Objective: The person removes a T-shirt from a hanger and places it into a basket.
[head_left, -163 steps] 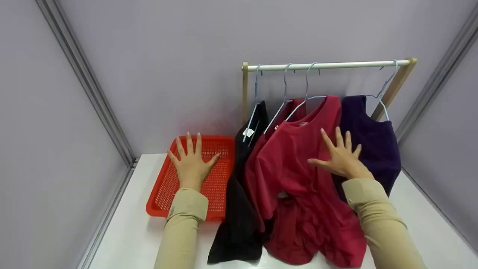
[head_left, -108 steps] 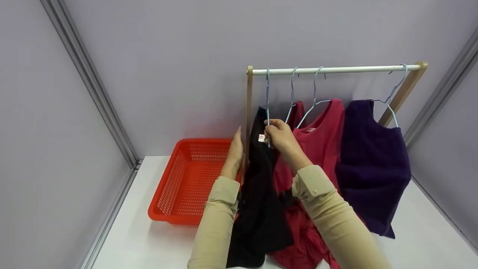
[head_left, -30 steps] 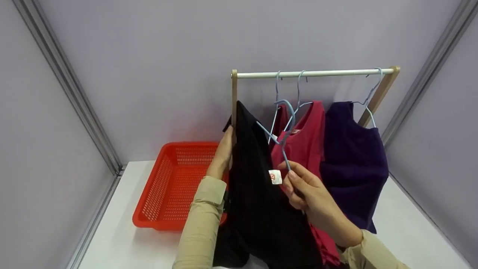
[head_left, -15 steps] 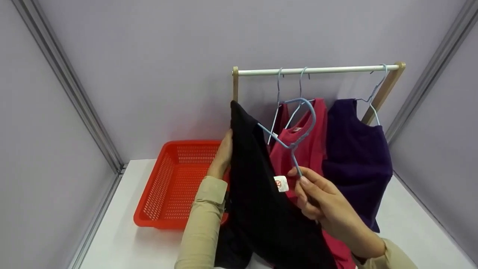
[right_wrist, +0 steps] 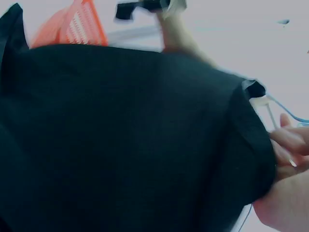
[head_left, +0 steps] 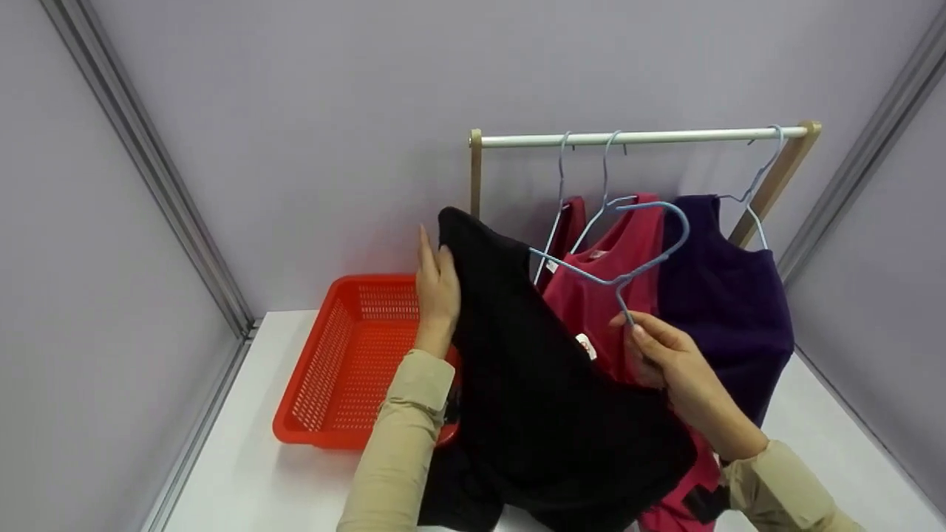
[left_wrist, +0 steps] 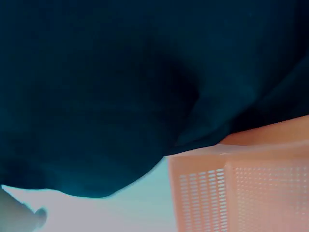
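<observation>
In the head view, my right hand (head_left: 684, 366) pinches one arm of a light-blue wire hanger (head_left: 591, 275), whose hook curves up over the pink top. A black top (head_left: 547, 399) with a small white neck label (head_left: 585, 346) is on this hanger, tilted down to the right. My left hand (head_left: 437, 292), fingers straight, lies against the black top's left shoulder; its thumb is hidden. Black cloth (left_wrist: 96, 96) fills most of the left wrist view. In the right wrist view, the right hand's fingers (right_wrist: 292, 140) sit at the edge of the cloth.
A red perforated basket (head_left: 303, 369) stands on the white table (head_left: 236, 443) at left. The rack's white rail (head_left: 680, 137) bears a dark red top (head_left: 573, 222), a pink top (head_left: 647, 236) and a purple top (head_left: 724, 318) on hangers. Grey walls enclose the table.
The black top's hanger has come off the rail in my right hand. Over the last second its hook has shifted right and the cloth has spread; my left fingers have come into sight.
</observation>
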Demonstrator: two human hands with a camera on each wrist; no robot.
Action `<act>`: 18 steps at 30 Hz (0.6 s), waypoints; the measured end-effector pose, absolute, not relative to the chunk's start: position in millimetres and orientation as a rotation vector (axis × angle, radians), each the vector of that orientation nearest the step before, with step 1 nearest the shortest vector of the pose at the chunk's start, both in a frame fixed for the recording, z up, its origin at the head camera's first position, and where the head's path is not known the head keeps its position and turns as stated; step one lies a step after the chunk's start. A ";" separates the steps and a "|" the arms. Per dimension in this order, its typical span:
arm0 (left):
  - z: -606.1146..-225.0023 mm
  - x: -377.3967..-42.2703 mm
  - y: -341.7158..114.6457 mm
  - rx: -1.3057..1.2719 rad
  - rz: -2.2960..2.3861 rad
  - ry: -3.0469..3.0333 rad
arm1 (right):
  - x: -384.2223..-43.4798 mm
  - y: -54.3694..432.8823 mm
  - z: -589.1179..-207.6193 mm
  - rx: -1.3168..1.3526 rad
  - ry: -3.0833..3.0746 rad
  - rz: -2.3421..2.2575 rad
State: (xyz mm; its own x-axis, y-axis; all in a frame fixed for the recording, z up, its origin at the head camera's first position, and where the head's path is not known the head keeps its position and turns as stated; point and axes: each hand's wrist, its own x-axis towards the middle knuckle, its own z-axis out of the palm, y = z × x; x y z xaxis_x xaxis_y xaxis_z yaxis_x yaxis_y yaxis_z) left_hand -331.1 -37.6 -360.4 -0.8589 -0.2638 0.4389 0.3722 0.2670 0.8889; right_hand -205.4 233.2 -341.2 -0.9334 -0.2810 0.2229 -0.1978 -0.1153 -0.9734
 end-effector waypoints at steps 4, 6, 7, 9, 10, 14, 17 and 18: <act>-353.4 -323.9 -36.1 -0.215 -1.183 -1.945 | -215.2 236.6 -344.6 -0.428 2.086 -2.341; -348.8 -319.1 -35.4 -0.303 -0.976 -1.962 | -220.3 237.0 -345.3 -0.369 2.117 -2.342; -346.1 -316.8 -35.5 -0.356 -0.871 -1.987 | -222.8 236.8 -345.5 -0.340 2.131 -2.338; -339.9 -312.7 -36.2 -0.457 -0.681 -2.059 | -227.6 236.1 -346.0 -0.302 2.161 -2.321; -336.6 -311.3 -36.9 -0.501 -0.595 -2.096 | -229.8 235.5 -346.2 -0.292 2.176 -2.314; -325.4 -307.5 -40.9 -0.620 -0.404 -2.211 | -236.8 231.5 -346.5 -0.359 2.215 -2.298; -320.3 -305.2 -44.4 -0.642 -0.428 -2.232 | -240.6 225.6 -345.6 -0.418 2.251 -2.283; -319.5 -304.7 -45.4 -0.644 -0.445 -2.225 | -241.7 223.2 -344.9 -0.422 2.271 -2.269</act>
State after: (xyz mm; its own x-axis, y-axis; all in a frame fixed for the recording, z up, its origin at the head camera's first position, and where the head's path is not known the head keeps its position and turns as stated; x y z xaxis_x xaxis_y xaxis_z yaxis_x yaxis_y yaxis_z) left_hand -304.7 -45.4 -319.5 -0.5819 0.3067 0.7532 0.5730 0.8119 0.1121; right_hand -241.7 223.2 -344.9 -0.9614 -0.1148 0.2501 -0.2502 -0.0136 -0.9681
